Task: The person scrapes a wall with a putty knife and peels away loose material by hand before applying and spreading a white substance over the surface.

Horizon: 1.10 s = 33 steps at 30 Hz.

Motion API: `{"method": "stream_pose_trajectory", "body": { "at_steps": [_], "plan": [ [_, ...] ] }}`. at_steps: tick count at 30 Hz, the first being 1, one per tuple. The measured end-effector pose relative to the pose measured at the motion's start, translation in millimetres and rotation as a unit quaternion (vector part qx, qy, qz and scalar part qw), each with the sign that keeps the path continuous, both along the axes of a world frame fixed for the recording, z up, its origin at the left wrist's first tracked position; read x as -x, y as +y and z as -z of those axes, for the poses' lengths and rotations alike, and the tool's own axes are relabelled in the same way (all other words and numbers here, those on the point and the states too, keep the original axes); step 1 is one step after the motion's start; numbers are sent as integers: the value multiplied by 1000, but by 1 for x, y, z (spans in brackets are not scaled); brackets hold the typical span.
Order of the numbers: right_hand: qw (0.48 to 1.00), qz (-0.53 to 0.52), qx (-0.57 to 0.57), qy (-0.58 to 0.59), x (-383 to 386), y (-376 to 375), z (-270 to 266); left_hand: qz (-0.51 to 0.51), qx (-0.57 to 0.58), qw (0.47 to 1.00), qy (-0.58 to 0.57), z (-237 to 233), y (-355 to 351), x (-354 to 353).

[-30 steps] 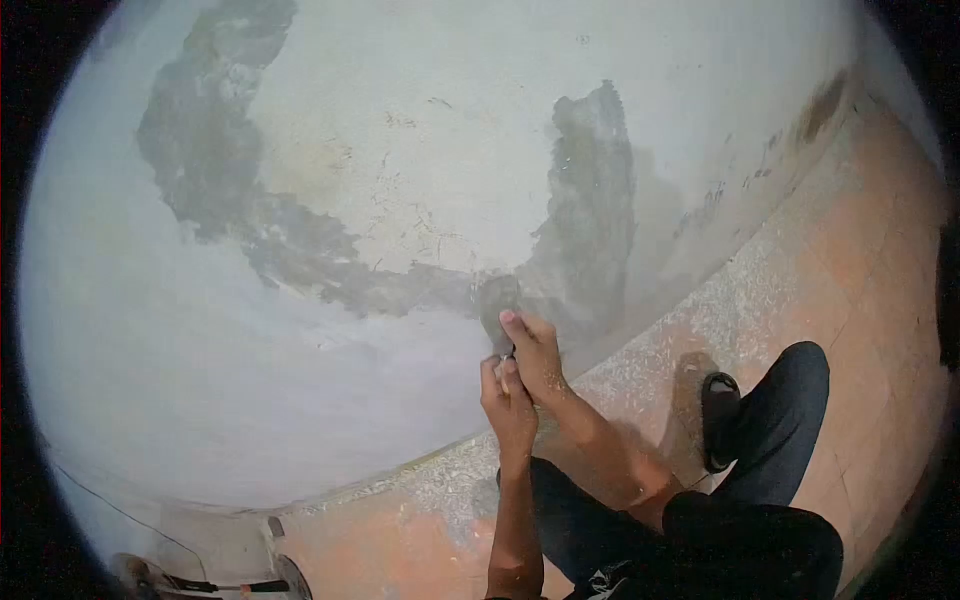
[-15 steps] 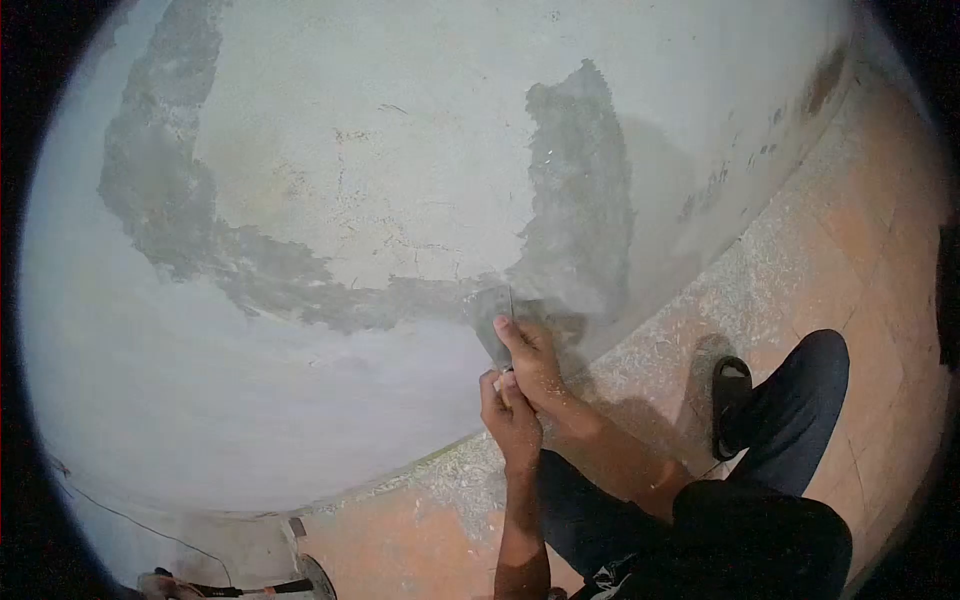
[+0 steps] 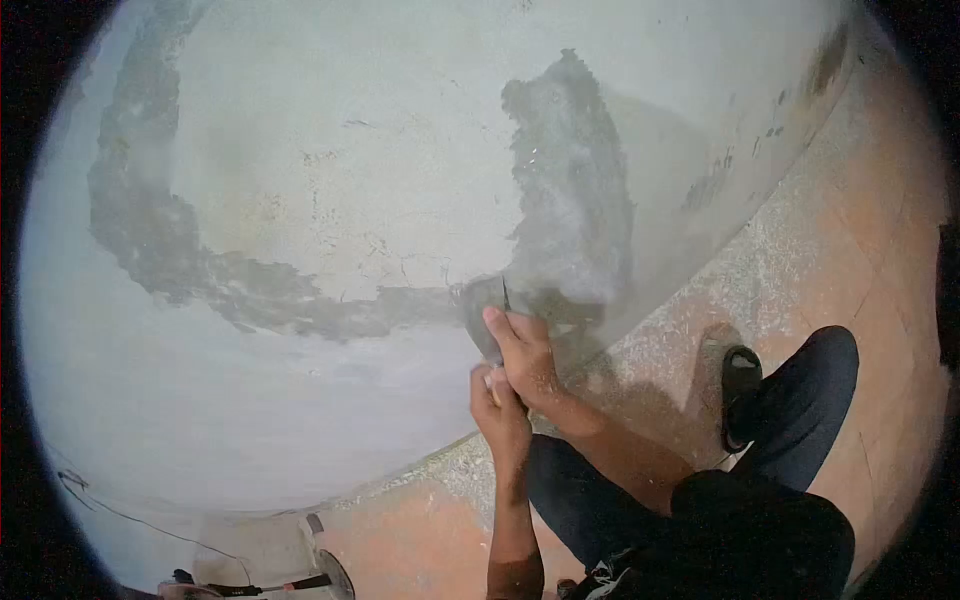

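Both my hands are together on a scraper, its broad grey blade against the wall. My left hand is closed around the handle end, which is mostly hidden in the fingers. Just above it, my right hand grips the scraper with the thumb along the blade. The blade lies at the corner where a grey scraped strip along the bottom meets an upright grey strip. Fine cracks mark the pale paint left of that corner.
White dust and flakes lie along the wall's foot on the orange tiled floor. A power tool with a disc and a cord is at bottom left. My bent legs and a sandalled foot are at right.
The view has shifted slightly, so the wall patches appear a little further left. Both hands keep their grip on the scraper, and the blade shows slightly left of before.
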State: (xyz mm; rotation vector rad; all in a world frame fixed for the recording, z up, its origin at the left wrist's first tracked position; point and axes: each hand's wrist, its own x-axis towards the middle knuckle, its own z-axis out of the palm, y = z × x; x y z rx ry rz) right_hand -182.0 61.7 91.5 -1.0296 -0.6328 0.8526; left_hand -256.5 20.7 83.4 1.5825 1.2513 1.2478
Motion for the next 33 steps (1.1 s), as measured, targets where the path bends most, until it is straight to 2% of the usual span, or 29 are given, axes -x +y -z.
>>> {"method": "stream_pose_trajectory", "body": {
  "at_steps": [1,3,4,5,7,8,9,11,12,13,15,16,20,23,24,27,28,30,32,33],
  "plan": [
    [1000,-1,1,1,-5,-1,-10,-1,1,1000,1,-8,4,-5],
    [996,-27,10,88,-13,-4,-33,12,22,1000,-12,-20,7,-8],
    [1000,1,0,8,-9,0,-18,-9,-71,996,59,-7,10,-4],
    [1000,4,-4,4,-5,2,-5,-6,-75,996,54,3,8,0],
    [999,-27,-11,17,-4,-5,-6,-3,-9,1000,-8,-6,-5,-5],
    [999,1,-42,2,-2,1,-8,-18,19,1000,-5,-14,-5,-3],
    [999,-3,-37,8,-1,0,-11,-22,24,999,1,-12,-3,1],
    [997,4,-68,21,-3,0,-16,-19,-49,997,49,-6,4,4],
    [999,-46,20,9,-4,-8,-16,-20,-19,999,17,-8,-4,-1],
    [999,-46,16,4,-2,-7,-19,-20,-23,999,13,-14,-5,-2],
    [997,-21,-28,74,6,-2,-22,-41,5,999,14,-28,-7,-2],
    [998,-5,-46,51,4,0,-29,-10,24,999,-23,-36,-5,-1],
    [999,-34,3,37,16,-6,-6,-20,2,1000,12,-1,-7,18],
    [992,-53,-50,104,11,-1,-32,-18,22,999,-14,-32,-1,9],
    [996,-24,-61,51,8,-4,-27,-24,19,999,-22,-23,-3,8],
    [999,-27,-34,8,15,1,-11,-32,-21,999,8,-13,-4,13],
    [997,-9,-66,25,13,4,-28,-33,-18,999,8,-19,-2,11],
    [998,-10,-55,19,13,9,-25,-9,5,998,-59,-38,7,6],
    [999,-48,-23,1,6,3,-24,-14,5,999,-50,-13,5,9],
    [998,-51,-27,-3,7,2,-32,-22,8,999,-38,-18,1,6]
  ]
}}
